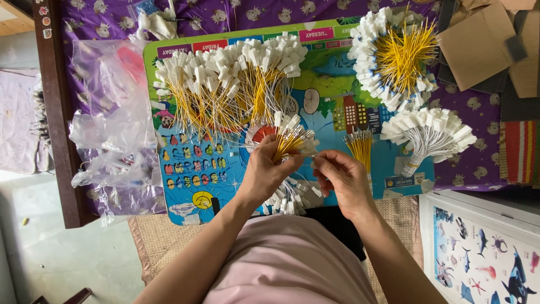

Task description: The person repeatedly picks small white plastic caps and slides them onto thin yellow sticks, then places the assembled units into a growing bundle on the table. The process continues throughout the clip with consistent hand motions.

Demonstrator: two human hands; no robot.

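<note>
My left hand (269,169) grips a small bunch of yellow wires with white plug ends (291,135), fanned upward. My right hand (343,177) is beside it, fingertips pinched on a thin wire end that reaches toward the bunch. Both hands hover over a colourful picture board (332,107). Under my hands lies another pile of white-wired connectors (292,197). A short loose bundle of yellow wires (360,147) lies just right of my right hand.
A big heap of yellow-and-white wired connectors (225,84) covers the board's left. A round bundle with yellow wires (396,53) and a white-wired fan (430,135) lie right. Clear plastic bags (112,118) sit left, cardboard pieces (478,45) top right, a sea-animal poster (484,253) bottom right.
</note>
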